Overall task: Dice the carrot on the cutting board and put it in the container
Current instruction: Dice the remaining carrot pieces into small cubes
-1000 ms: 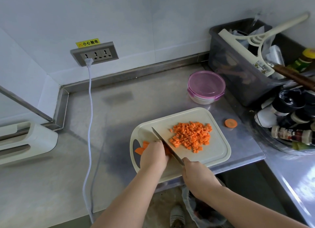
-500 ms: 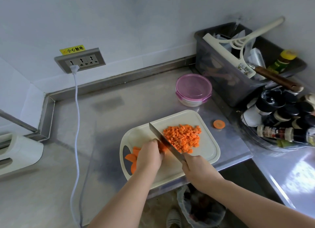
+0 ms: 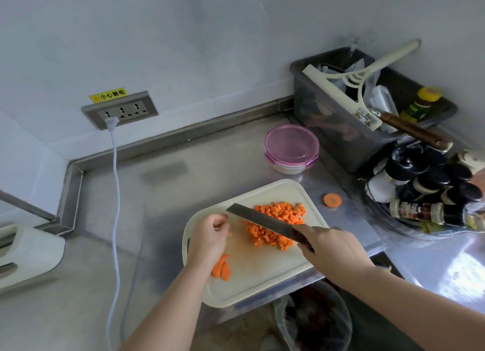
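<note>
Item count, head view:
- cutting board (image 3: 257, 280): one
- knife (image 3: 262, 220): one
- diced carrot heap (image 3: 282, 214): one
- uncut carrot strips (image 3: 221, 269): at least two
- round carrot slice (image 3: 332, 200): one
- lidded container (image 3: 291, 148): one
- hands: two, left hand (image 3: 210, 239) and right hand (image 3: 333, 248)
- wall outlet (image 3: 119, 110): one, with three sockets and one plug (image 3: 111, 122)

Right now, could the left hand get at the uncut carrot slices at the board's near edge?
Probably yes. The carrot slices lie in the open on the cutting board, close by the wrist of the left hand; the knife, gripped by the right hand, hangs over the diced carrot, away from them.
</note>
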`<state>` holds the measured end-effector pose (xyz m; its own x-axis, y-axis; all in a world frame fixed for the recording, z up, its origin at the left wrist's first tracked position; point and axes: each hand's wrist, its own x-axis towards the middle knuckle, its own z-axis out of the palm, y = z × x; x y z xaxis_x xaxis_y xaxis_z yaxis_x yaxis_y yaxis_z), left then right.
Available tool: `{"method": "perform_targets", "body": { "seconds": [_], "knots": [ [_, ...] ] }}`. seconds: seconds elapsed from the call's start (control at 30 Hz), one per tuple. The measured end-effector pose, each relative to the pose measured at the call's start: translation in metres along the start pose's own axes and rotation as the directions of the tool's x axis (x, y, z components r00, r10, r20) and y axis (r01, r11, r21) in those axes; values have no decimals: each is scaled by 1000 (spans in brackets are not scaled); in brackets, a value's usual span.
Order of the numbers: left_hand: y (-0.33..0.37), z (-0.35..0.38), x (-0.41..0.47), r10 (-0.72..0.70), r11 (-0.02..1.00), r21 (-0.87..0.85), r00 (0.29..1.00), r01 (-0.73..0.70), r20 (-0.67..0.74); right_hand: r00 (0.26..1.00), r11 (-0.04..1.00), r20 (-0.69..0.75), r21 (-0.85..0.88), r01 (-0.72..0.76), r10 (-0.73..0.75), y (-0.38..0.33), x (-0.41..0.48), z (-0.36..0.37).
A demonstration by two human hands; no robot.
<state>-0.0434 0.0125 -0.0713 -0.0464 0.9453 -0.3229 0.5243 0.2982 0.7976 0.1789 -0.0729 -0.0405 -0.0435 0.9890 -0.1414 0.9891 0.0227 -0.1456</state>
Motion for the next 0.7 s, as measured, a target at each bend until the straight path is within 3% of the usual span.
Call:
{"method": "perform_targets", "body": {
  "seconds": [0.1,0.17,0.23,0.27,0.33,0.43,0.53,0.7],
  "knots": [
    [11,-15,-3,66,998,-11,985,-68,-160,999,996,-17,-81,40,-42,2,-2,-5],
    [18,-15,-4,298,950,142,941,-277,-158,996,992,-52,-105,71,-76,1,-2,-7],
    [24,-7,-5,531,795,307,845,-522,63,986,979,-103,-170,113,-131,2,-2,-5],
    [27,-2,-7,566,717,358,799,-598,201,983,974,-107,-188,129,-151,3,-1,-4],
    [30,7,-9,537,624,429,757,-653,373,974,973,-140,-174,152,-177,3,0,-5],
    [32,12,-4,521,599,435,740,-672,426,972,974,-146,-165,158,-182,1,-2,-6],
    [32,7,0,577,641,364,737,-675,351,989,991,-126,-115,68,-83,2,-4,-10],
    [25,-18,-5,626,749,285,779,-598,-10,991,959,65,251,-131,119,2,8,-14]
  ]
}}
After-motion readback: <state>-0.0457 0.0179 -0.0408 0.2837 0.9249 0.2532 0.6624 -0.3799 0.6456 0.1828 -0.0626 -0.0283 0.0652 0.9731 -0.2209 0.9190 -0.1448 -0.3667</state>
